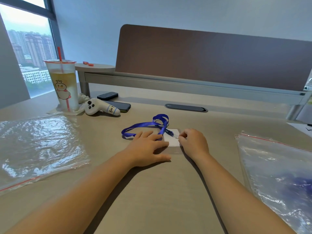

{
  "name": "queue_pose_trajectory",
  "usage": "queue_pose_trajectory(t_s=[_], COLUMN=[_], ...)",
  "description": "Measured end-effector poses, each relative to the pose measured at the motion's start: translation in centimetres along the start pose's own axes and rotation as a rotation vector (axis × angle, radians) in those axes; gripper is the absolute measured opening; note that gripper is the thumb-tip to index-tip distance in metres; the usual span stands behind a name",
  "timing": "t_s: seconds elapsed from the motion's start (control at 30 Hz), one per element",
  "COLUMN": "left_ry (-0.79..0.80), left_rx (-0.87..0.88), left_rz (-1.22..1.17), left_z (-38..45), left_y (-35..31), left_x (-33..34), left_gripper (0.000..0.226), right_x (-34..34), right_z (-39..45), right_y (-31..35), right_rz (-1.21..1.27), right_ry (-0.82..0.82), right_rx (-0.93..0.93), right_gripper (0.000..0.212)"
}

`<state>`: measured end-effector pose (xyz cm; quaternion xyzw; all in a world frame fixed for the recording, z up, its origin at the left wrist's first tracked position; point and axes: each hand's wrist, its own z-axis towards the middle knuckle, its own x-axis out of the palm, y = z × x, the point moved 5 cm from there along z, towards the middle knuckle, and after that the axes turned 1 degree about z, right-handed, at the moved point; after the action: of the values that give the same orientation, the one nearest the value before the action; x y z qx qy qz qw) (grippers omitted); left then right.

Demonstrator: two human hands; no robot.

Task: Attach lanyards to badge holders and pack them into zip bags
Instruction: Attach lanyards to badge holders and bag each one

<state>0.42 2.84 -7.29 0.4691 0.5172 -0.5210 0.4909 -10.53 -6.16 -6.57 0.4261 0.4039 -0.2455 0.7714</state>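
Observation:
A clear badge holder with a white card (173,142) lies flat on the desk in the middle. A blue lanyard (145,124) loops behind it, and its clip end lies across the holder's top. My left hand (149,147) rests flat, fingers spread, on the holder's left part and the lanyard. My right hand (194,142) pinches the clip end at the holder's right edge. A large clear zip bag (37,146) lies at the left. Another zip bag (276,174) at the right holds something blue.
A drink cup with a red straw (63,85) stands at the back left, beside a white controller (99,107) and two dark phones (121,105). A brown partition (211,56) closes the desk's far side. A cable slot (185,108) sits behind the lanyard.

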Motion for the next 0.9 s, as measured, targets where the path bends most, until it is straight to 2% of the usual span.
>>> queue_pose_trajectory(t_s=[0.13,0.3,0.47,0.6,0.8,0.9], left_ry=[0.008,-0.064,-0.129,-0.237,-0.109,-0.103], left_rx=[-0.074,-0.214,-0.318,-0.333,-0.444,-0.466], left_rz=[-0.024,-0.104,-0.027,0.019,-0.025,-0.021], left_z=[-0.8,-3.2,-5.2,-5.5,-3.9,-3.6], left_y=[1.3,3.3,3.3,2.0,0.0,0.2], left_x=[-0.3,-0.6,-1.1,-1.4,0.2,0.5], left_gripper=[0.054,0.05,0.053,0.073,0.087,0.086], right_x=[-0.4,-1.0,-1.7,-2.0,-3.1,-3.3], right_z=[-0.2,-0.8,-2.1,-3.4,-5.1,-5.4], right_y=[-0.6,0.2,1.8,2.1,1.5,1.2], right_rz=[0.099,0.456,0.583,0.524,0.399,0.302], right_ry=[-0.056,-0.099,-0.081,-0.084,-0.128,-0.156], right_rx=[0.058,0.09,0.037,-0.011,-0.13,-0.191], right_gripper=[0.018,0.006,0.024,0.026,0.009,0.024])
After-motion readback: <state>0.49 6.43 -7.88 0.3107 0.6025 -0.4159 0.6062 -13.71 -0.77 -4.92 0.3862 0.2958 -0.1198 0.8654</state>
